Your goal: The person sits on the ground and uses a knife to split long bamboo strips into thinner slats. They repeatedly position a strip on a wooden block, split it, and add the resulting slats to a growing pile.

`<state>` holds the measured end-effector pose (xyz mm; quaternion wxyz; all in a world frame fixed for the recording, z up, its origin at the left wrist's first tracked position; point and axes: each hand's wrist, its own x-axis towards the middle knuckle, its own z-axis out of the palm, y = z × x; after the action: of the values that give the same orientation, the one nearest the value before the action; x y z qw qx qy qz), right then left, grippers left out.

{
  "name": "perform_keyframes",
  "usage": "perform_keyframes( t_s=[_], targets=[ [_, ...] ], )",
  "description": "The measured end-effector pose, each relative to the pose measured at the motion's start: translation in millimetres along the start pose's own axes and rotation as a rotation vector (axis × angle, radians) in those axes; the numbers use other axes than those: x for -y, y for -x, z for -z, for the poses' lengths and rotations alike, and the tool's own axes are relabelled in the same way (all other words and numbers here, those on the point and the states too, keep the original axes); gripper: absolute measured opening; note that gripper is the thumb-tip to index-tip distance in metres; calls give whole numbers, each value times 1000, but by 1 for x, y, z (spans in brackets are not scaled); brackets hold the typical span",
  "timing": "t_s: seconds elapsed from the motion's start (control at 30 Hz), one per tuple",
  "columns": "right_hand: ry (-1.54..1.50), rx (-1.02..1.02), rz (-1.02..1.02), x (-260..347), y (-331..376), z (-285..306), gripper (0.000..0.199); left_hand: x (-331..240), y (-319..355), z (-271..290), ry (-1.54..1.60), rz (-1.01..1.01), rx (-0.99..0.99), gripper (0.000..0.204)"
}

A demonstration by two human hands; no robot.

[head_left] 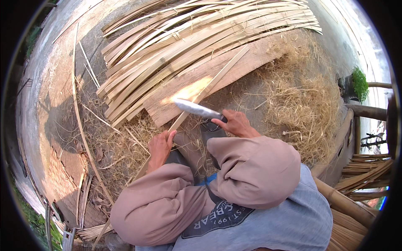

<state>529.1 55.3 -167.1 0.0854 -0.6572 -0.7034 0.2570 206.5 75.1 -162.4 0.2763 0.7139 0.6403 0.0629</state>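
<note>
My left hand (159,147) is closed around a long, pale bamboo strip (220,75). The strip slants away to the right over a flat wooden board (259,60), and its near end passes back beneath my left sleeve. In my right hand (238,124) is the handle of a knife (196,108) with a broad, shiny blade pointing left. The blade crosses over the strip just beyond my left hand; whether its edge touches the strip I cannot tell. My fingers hide most of the handle.
Beyond the board lies a wide layer of split bamboo strips (163,54). Curly shavings (307,111) heap up at the right, with more around my feet. One long thin strip (78,113) lies at the left. Bamboo poles (368,112) and bundled strips stand at the right edge.
</note>
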Motion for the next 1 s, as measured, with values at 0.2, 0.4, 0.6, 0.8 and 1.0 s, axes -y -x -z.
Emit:
perform_keyframes(
  t_s=[0.2, 0.4, 0.6, 0.8, 1.0],
  targets=[
    [-24, -39, 97, 18, -5, -16, 69, 3, 1, 9, 17, 41, -23, 51],
    [-418, -349, -476, -82, -71, 43, 69, 5, 11, -1, 16, 64, -16, 49],
    [-26, -76, 53, -26, -39, 19, 69, 7, 9, 0, 8, 66, -25, 47],
    [-234, -146, -270, -43, -71, 33, 69, 13, 16, -1, -13, 58, -47, 49],
    [-182, -182, -345, -96, -85, 54, 77, 21, 23, -9, 18, 73, -64, 51]
  ],
)
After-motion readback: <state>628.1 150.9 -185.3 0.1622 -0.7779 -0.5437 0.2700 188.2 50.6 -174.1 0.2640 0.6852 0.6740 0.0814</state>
